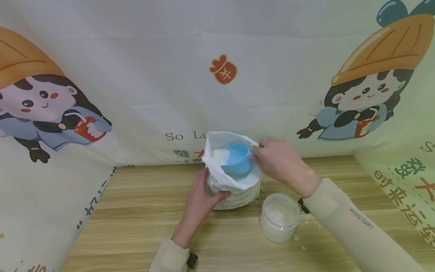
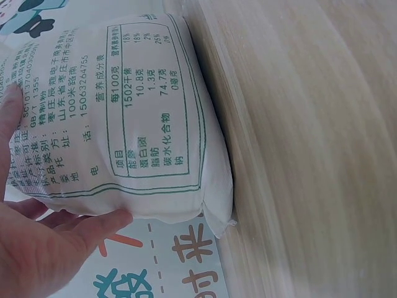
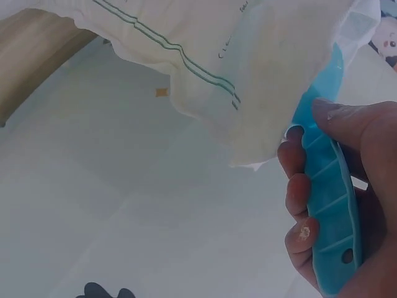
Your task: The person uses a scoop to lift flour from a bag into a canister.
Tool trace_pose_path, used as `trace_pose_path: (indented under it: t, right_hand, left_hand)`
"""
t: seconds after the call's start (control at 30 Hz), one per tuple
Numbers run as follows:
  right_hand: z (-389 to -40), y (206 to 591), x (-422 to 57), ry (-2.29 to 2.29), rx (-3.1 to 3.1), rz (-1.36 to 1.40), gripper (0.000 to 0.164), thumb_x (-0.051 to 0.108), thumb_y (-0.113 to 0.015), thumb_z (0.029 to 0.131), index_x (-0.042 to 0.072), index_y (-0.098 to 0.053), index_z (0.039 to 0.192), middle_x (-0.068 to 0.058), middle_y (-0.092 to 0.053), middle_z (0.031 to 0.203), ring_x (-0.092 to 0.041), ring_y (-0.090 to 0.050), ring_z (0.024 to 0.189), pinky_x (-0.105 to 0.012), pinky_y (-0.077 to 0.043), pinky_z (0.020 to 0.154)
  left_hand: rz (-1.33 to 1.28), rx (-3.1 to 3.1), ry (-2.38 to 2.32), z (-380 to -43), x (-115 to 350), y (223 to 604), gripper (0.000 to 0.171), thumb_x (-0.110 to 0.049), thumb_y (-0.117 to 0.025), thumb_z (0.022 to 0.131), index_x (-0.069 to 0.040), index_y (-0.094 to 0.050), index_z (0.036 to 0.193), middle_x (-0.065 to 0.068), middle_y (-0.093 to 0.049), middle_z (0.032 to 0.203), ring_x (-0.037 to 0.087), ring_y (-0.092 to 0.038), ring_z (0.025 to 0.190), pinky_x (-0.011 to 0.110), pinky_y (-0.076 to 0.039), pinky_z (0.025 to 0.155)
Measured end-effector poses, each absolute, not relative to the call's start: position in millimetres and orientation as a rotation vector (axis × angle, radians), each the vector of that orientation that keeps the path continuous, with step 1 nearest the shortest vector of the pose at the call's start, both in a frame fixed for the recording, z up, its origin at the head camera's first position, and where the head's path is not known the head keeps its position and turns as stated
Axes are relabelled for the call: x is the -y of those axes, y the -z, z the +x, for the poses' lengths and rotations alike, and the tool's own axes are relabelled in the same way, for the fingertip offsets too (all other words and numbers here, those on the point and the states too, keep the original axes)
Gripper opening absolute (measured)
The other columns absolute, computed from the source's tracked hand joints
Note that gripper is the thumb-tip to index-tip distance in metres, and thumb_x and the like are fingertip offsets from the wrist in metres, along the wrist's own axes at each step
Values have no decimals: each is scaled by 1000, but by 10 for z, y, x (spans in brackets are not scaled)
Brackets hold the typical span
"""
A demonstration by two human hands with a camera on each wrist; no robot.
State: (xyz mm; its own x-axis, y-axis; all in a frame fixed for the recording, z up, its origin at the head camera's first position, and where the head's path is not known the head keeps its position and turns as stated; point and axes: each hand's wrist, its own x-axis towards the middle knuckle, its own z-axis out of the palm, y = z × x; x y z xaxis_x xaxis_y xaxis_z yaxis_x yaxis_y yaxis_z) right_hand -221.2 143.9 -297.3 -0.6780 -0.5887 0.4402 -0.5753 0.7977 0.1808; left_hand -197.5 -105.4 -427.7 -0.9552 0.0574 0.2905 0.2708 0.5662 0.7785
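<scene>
A white printed flour bag (image 1: 242, 194) stands on the table with its top folded open. My left hand (image 1: 200, 196) grips its left side, thumb across the front and fingers round the side. In the left wrist view, the printed face of the bag (image 2: 149, 112) shows above the fingers. Inside the mouth is a blue scoop (image 1: 239, 156), with white powder (image 1: 221, 155) at its left. My right hand (image 1: 282, 162) holds the scoop at the bag's right rim. The right wrist view shows fingers curled round its ribbed handle (image 3: 332, 205); the bag hides part of the scoop.
A clear round jar (image 1: 280, 219) with pale powder inside stands on the wooden table (image 1: 142, 219), right of the bag and below the right forearm. White specks lie beside it. A printed cloth (image 1: 153, 87) hangs close behind the bag and along both sides.
</scene>
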Motion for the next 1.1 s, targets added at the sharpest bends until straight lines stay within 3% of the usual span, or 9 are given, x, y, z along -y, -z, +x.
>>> trace_pose_path:
  t: [0.27, 0.73, 1.1]
  right_hand:
    - [-2195, 3069, -1566, -128, 2438, 854, 22, 25, -79, 93, 7, -78, 106, -5, -65, 80, -24, -58, 68, -34, -49, 48]
    - [-2130, 3214, -1705, -295, 2338, 848, 28, 24, -79, 92, 2, -77, 111, -13, -75, 96, -31, -69, 80, -41, -58, 57]
    - [-2082, 3349, -1766, -381, 2273, 800, 28, 21, -81, 90, 3, -78, 111, -13, -75, 92, -29, -68, 75, -39, -56, 53]
  left_hand:
    - [-276, 2565, 1341, -1979, 1056, 4281, 102, -37, -92, 77, -13, -37, 160, 13, -44, 158, 37, -43, 144, 59, -36, 117]
    - [-282, 2555, 1327, -1970, 1053, 4286, 101, -36, -93, 77, -11, -39, 159, 13, -45, 157, 36, -44, 143, 58, -36, 117]
    - [-291, 2552, 1314, -1972, 1050, 4290, 100, -37, -92, 77, -12, -39, 159, 12, -46, 157, 34, -44, 143, 57, -37, 117]
